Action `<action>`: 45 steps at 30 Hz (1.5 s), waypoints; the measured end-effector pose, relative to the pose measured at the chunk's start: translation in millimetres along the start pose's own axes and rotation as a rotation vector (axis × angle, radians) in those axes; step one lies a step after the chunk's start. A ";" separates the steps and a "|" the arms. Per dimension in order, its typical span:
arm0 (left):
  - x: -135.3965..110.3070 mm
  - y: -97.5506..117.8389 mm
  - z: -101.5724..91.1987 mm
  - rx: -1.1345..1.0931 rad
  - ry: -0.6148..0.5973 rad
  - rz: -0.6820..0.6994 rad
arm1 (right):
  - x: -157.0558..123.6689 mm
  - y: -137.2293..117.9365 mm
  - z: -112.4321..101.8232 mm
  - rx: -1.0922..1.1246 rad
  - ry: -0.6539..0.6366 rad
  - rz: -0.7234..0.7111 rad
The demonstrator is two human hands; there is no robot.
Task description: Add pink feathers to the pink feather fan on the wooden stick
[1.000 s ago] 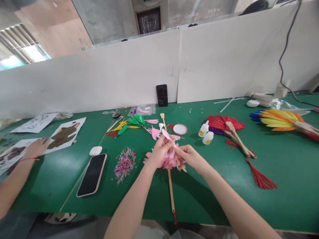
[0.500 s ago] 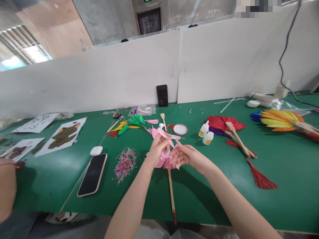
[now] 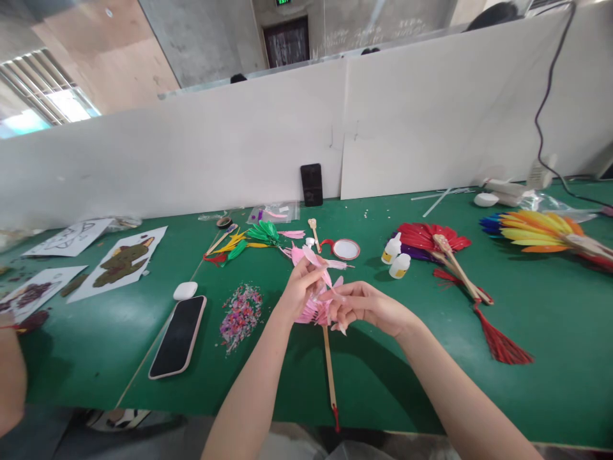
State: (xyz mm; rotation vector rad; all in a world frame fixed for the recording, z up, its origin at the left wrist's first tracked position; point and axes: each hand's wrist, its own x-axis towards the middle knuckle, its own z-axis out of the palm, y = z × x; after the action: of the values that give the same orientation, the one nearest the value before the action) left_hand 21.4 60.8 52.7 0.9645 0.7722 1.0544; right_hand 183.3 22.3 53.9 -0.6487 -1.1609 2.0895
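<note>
Between the thumb and fingers of my left hand (image 3: 302, 285) a pink feather (image 3: 313, 257) is pinched. My right hand (image 3: 364, 305) has its thumb and forefinger together at the lower tip of that feather, with the other fingers curled. Beneath both hands lies a pink feather fan (image 3: 313, 312), partly hidden by them. Its wooden handle (image 3: 329, 367) points toward me and ends in a red cord (image 3: 336, 418). Loose pink feathers (image 3: 297, 253) lie just beyond my hands.
Two white glue bottles (image 3: 399, 265), a red fan (image 3: 450, 246) and a rainbow fan (image 3: 541, 231) are on the right. Colourful small bits (image 3: 241, 317), a phone (image 3: 178, 337) and green feathers (image 3: 264, 233) lie left. Another person's arm (image 3: 10, 377) rests at far left.
My right hand has shifted slightly down and left, and its fingers have closed at the feather's tip. The left hand stays nearly still. The other person's arm has moved a little.
</note>
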 end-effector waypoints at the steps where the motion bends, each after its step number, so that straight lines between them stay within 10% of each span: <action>1: -0.1 0.3 -0.2 -0.004 -0.009 -0.001 | -0.3 0.2 -0.1 -0.013 -0.007 0.005; 45: -4.3 1.4 -3.5 -0.022 -0.240 -0.056 | -1.5 -2.3 0.6 -0.076 -0.079 0.056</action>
State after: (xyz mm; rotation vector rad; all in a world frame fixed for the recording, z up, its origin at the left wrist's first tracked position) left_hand 16.4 57.9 53.0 1.0229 0.5850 0.8777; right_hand 184.6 21.7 56.3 -0.6459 -1.2844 2.1437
